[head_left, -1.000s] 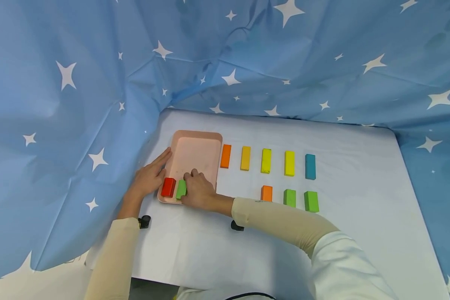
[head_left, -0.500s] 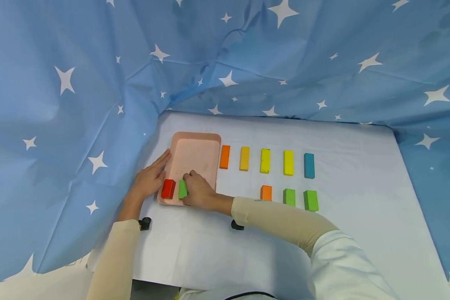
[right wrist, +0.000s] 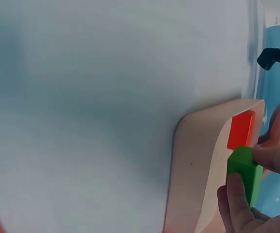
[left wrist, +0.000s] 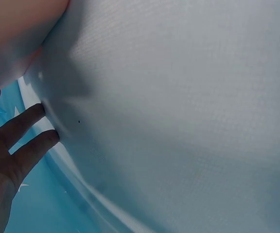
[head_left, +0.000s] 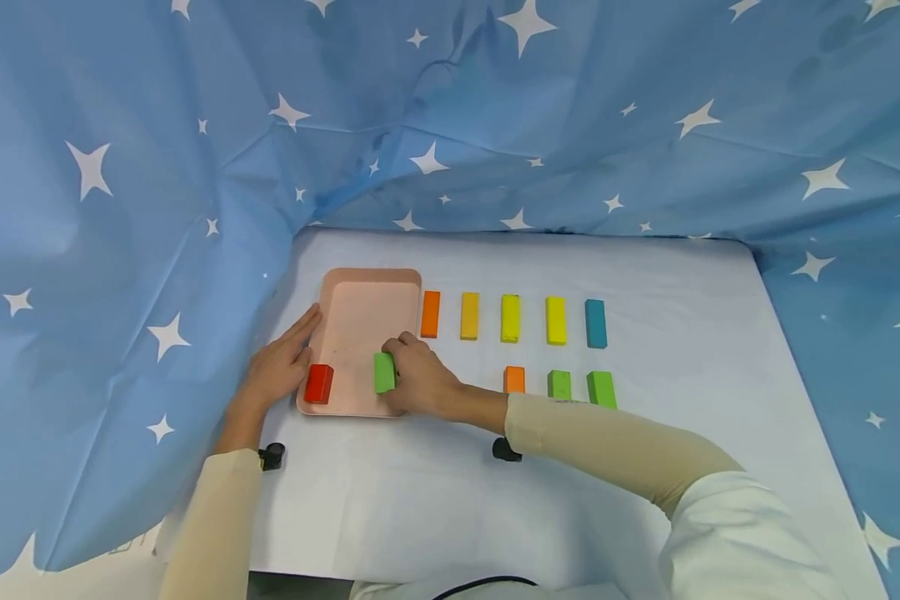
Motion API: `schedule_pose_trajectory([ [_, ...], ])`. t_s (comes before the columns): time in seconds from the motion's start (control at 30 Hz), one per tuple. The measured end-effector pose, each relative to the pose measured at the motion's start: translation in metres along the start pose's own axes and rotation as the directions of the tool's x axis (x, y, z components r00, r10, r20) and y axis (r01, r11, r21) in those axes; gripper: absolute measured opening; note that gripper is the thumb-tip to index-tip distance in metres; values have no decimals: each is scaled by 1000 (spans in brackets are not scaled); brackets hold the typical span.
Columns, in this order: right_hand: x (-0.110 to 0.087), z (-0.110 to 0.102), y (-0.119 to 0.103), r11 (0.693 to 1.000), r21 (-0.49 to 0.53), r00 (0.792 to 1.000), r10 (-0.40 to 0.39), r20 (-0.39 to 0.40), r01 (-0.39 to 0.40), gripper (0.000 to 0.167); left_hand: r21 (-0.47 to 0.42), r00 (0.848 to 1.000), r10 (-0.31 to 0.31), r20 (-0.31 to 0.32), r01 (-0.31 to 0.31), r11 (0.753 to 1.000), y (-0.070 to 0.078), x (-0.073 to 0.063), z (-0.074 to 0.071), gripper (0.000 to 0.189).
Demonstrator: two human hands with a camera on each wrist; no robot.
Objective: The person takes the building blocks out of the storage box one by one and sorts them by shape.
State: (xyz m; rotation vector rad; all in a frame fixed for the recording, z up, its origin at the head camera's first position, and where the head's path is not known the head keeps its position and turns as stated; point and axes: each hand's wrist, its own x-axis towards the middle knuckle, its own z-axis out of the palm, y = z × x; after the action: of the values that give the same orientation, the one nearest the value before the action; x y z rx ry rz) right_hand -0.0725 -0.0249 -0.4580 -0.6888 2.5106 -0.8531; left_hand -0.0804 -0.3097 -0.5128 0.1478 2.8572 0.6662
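Note:
My right hand (head_left: 422, 379) pinches a green block (head_left: 384, 372) over the near right part of a pink tray (head_left: 367, 275). In the right wrist view the thumb and fingers hold the green block (right wrist: 244, 170) by its sides, at the tray's rim (right wrist: 198, 145). A red block (head_left: 318, 384) stands in the tray's near left corner. Along the tray's left edge lies my left hand (head_left: 276, 367), its fingers straight and touching the rim. In the left wrist view the left hand's fingers (left wrist: 33, 148) are spread beside the tray (left wrist: 18, 39).
Right of the tray stands a row of blocks: orange (head_left: 431, 314), amber (head_left: 469, 317), yellow ones (head_left: 510, 318) and a blue one (head_left: 596, 323). Nearer are another orange block (head_left: 514, 380) and two green blocks (head_left: 602, 390), partly behind the right forearm. A starry blue cloth (head_left: 495, 108) hangs behind the table.
My right hand has carried the green block rightward, away from the red block. The left hand stays at the tray's edge. The whole head view has shifted somewhat.

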Motion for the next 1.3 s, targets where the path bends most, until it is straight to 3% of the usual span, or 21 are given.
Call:
schedule_pose_trajectory([
  [0.33, -38, -30, 41, 997, 9, 996, 74, -47, -74, 57, -19, 999, -17, 32, 18, 1000, 2, -1, -2, 65],
  [0.7, -51, -23, 80, 978, 18, 976, 211, -51, -210, 53, -23, 1000, -24, 19, 24, 999, -1, -1, -2, 66],
  [1.3, -58, -21, 93, 973, 1, 971, 232, -53, -232, 51, -19, 1000, -6, 11, 6, 1000, -2, 1, -1, 65],
])
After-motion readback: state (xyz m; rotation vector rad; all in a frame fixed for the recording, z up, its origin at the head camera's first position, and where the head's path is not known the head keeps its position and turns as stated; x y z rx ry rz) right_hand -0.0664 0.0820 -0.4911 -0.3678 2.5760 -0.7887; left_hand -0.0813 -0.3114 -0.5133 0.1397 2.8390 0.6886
